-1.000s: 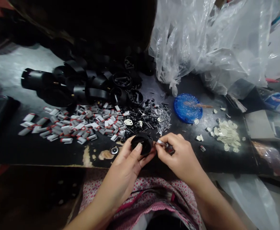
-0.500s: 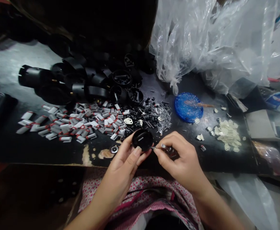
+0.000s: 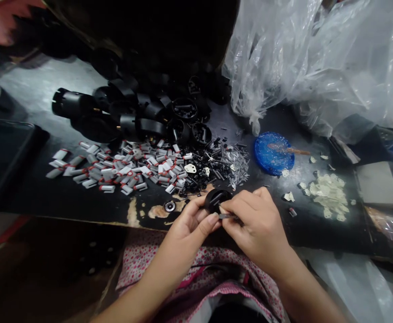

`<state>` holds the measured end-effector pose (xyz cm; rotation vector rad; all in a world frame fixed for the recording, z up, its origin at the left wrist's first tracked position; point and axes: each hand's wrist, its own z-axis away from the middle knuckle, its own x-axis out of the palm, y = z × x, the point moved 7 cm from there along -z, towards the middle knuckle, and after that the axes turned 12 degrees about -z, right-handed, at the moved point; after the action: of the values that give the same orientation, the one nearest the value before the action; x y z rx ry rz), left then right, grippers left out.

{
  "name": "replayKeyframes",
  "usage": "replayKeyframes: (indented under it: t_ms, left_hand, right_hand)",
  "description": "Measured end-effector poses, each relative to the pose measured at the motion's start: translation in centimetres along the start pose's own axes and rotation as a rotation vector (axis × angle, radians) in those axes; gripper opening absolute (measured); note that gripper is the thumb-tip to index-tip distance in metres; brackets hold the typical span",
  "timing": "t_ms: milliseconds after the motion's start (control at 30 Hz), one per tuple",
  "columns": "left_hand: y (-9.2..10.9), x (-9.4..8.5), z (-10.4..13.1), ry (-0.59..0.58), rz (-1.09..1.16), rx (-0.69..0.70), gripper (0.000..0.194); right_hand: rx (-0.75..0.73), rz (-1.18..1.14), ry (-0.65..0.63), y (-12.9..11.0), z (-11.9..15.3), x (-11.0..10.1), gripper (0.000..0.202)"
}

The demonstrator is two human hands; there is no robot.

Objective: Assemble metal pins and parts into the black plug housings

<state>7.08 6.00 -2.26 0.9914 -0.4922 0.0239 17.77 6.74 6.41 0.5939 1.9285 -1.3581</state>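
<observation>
My left hand [image 3: 187, 231] is closed around a round black plastic housing [image 3: 212, 200], tilted with its hollow side towards my right hand. My right hand [image 3: 256, 222] is closed on a slim tool with a flat grey metal tip [image 3: 227, 216]; its handle is hidden in the palm. The thumb and forefinger of that hand reach to the housing's opening, and whatever small part they pinch is hidden. Just beyond the hands lie small black springs [image 3: 219, 174] and a heap of small grey pins [image 3: 238, 167]. A metal ring [image 3: 170, 206] rests left of the housing.
Grey-white cylinders with red bands [image 3: 125, 170] spread over the table's left side, with black housings [image 3: 139, 112] piled behind. A blue lid [image 3: 273, 152] holds grease and a wooden stick. Cream plates [image 3: 330, 193] lie right; plastic bags [image 3: 270, 54] stand behind.
My right hand has moved in to the housing, its fingertips now at the opening. The housing has tilted from facing up to facing right. The whole view has shifted slightly.
</observation>
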Motion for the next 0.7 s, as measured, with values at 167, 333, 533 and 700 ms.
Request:
replayKeyframes:
  t_ms: [167, 333, 533, 700]
  left_hand:
    - [0.0, -0.9, 0.1, -0.055, -0.077, -0.03, 0.024]
    - [0.6, -3.7, 0.7, 0.197, 0.011, 0.011, 0.023]
    - [2.5, -4.8, 0.0, 0.337, 0.173, 0.122, 0.027]
    - [2.4, -4.9, -0.7, 0.32, 0.186, 0.155, 0.025]
  right_hand:
    - [0.066, -0.026, -0.026, 0.0, 0.1, 0.1, 0.015]
    - [0.142, -0.083, -0.095, 0.6, -2.1, 0.6, 0.015]
    - [0.259, 0.277, -0.114, 2.9, -6.5, 2.4, 0.02]
    - [0.255, 0.272, -0.111, 3.5, -6.7, 2.9, 0.014]
